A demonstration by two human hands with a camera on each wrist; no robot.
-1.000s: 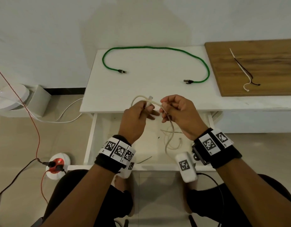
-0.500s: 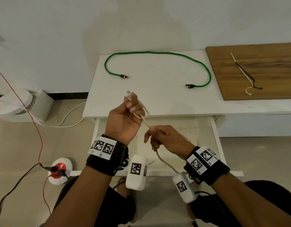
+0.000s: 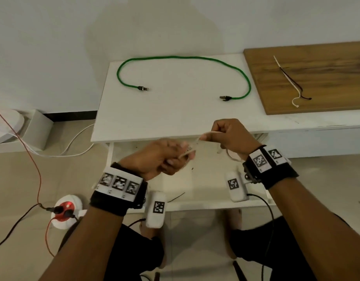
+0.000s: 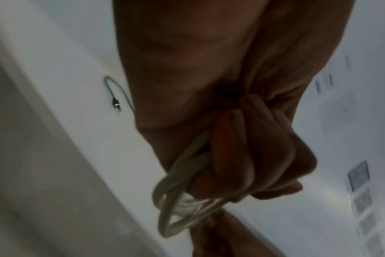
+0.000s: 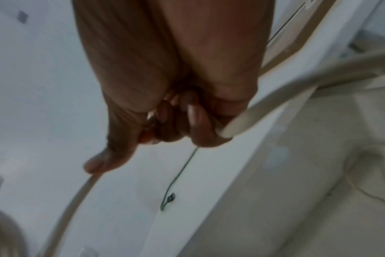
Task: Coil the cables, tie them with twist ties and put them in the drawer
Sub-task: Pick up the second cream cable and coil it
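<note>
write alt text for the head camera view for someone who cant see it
Two hands work a beige cable over an open white drawer: the left hand grips its coiled loops, the right hand holds the free length. Behind, a green cable lies uncoiled on the white table, and twist ties rest on a wooden board.

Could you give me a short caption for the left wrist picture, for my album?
Left hand gripping small loops of a pale beige cable above the white table.

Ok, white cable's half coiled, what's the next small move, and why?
Probably bring the right hand back to the left hand to lay another loop: the left grips a few loops of white cable, and slack trails from the right.
</note>
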